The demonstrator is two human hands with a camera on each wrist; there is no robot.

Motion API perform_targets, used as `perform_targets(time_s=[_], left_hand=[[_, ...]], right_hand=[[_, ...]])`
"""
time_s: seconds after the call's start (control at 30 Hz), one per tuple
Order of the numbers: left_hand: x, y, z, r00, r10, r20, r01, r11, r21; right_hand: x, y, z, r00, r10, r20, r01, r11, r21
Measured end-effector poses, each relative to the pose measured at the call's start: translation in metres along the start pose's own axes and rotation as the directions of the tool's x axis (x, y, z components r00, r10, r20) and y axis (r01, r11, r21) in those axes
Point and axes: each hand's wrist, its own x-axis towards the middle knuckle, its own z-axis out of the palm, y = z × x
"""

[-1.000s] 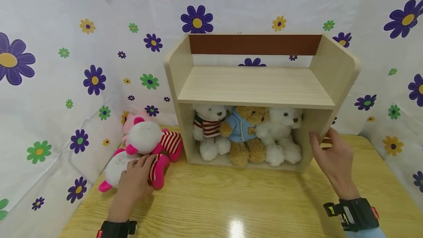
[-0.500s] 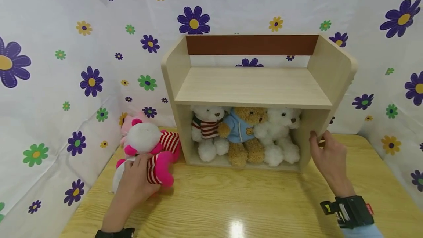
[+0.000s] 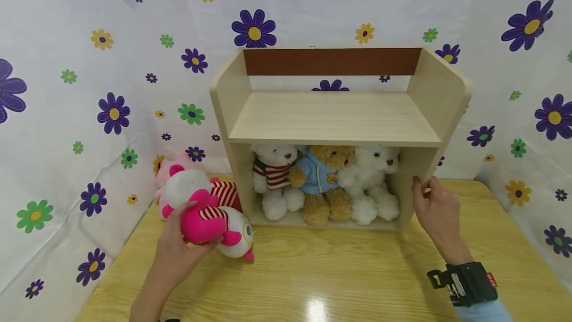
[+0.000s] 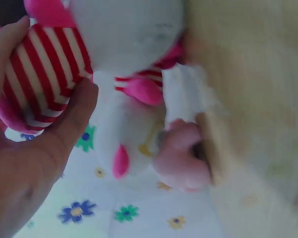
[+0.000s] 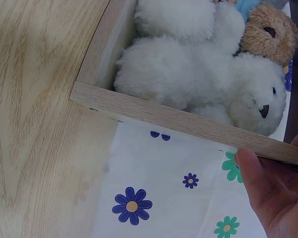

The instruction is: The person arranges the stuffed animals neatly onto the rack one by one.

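"Fingers were bent on the left hand (image 3: 174, 250), then?"

"Yes, curled with the thumb round a doll (image 3: 204, 227), gripping its pink feet and striped lower body. It was tipped over, its white head low and to the right, near the bottom left corner of the shelf (image 3: 335, 116)."

"Did that head touch the table (image 3: 321, 272)?"

"That could not be told. The left wrist view was blurred, though stripes showed between thumb and finger."

"And the right hand (image 3: 438, 215)?"

"It pinched the front edge of the shelf's right side, thumb and fingers on either side of the board. A black strap (image 3: 472, 284) circled that wrist, next to a pale blue sleeve (image 3: 482, 310)."

"What was behind the doll?"

"A second doll (image 3: 185, 185), white-headed with pink ears, and beyond it a pink toy (image 3: 169, 167), partly hidden."

"Inside the shelf?"

"Three sat side by side in the lower compartment: a striped bear (image 3: 274, 175) in a knit top, a brown bear (image 3: 319, 173) in a blue hoodie, and a white bear (image 3: 373, 185)."

"And around everything?"

"Flowered cloth (image 3: 134, 58) hung behind and at both sides."
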Motion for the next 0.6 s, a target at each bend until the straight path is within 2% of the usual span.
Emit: perform_targets(time_s=[0.1, 0.2, 0.27, 0.33, 0.4, 0.47, 0.53, 0.57, 0.6], left_hand=[[-0.003, -0.012, -0.011, 0.995, -0.071, 0.070, 0.069, 0.997, 0.032], [-0.006, -0.028, -0.031, 0.984, -0.124, 0.129, 0.117, 0.991, 0.060], [-0.009, -0.039, -0.045, 0.960, -0.198, 0.200, 0.183, 0.979, 0.090], [-0.012, -0.047, -0.056, 0.920, -0.279, 0.276, 0.253, 0.959, 0.127], [-0.013, -0.053, -0.063, 0.850, -0.389, 0.355, 0.339, 0.920, 0.195], [-0.013, -0.055, -0.068, 0.777, -0.481, 0.407, 0.393, 0.874, 0.285], [-0.012, -0.054, -0.071, 0.725, -0.554, 0.410, 0.420, 0.827, 0.375], [-0.010, -0.052, -0.072, 0.712, -0.578, 0.398, 0.424, 0.806, 0.413], [-0.010, -0.050, -0.073, 0.726, -0.574, 0.379, 0.405, 0.802, 0.438]], right_hand=[[0.000, 0.000, -0.001, 1.000, 0.005, 0.008, -0.005, 1.000, 0.003], [0.000, 0.002, 0.001, 1.000, 0.015, 0.021, -0.015, 1.000, 0.005], [0.000, 0.002, 0.003, 0.999, 0.021, 0.027, -0.021, 1.000, 0.004], [0.000, 0.001, 0.005, 0.999, 0.022, 0.032, -0.022, 1.000, -0.002], [0.000, 0.000, 0.006, 0.999, 0.015, 0.029, -0.015, 1.000, -0.006], [0.000, -0.001, 0.006, 1.000, 0.009, 0.025, -0.009, 1.000, -0.009], [0.000, -0.001, 0.005, 1.000, 0.006, 0.024, -0.005, 1.000, -0.009], [0.000, 0.000, 0.005, 1.000, 0.002, 0.023, -0.002, 1.000, -0.011], [0.000, 0.000, 0.005, 1.000, 0.004, 0.020, -0.003, 1.000, -0.015]])
